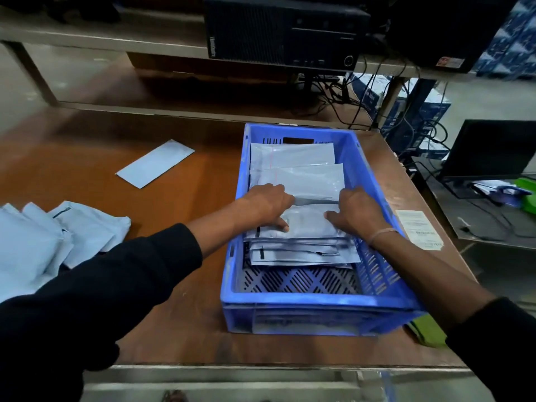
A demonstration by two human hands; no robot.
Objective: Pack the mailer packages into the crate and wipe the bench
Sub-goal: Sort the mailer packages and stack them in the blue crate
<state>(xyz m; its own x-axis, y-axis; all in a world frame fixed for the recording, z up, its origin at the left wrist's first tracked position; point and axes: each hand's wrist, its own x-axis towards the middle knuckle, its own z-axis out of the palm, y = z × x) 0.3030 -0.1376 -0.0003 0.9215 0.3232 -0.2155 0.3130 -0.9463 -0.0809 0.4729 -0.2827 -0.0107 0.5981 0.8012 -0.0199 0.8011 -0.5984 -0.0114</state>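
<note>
A blue plastic crate [319, 307] stands on the brown bench [179, 285], right of centre. Several grey mailer packages lie inside it. My left hand [265, 203] and my right hand [355, 211] are both inside the crate, holding the top mailer [307, 223] by its left and right edges, thumbs on its face, fingers tucked over its far edge. Further mailers [293, 156] lie behind it in the crate. A heap of loose mailers [49, 236] sits at the bench's left edge. One flat mailer [155, 163] lies alone on the bench, far left of the crate.
A paper label [419, 229] lies on the bench right of the crate, and a green object [427, 332] sits by the crate's near right corner. A black computer tower [284, 30] stands on the shelf behind, with tangled cables [339, 94]. A monitor [490, 149] stands at right.
</note>
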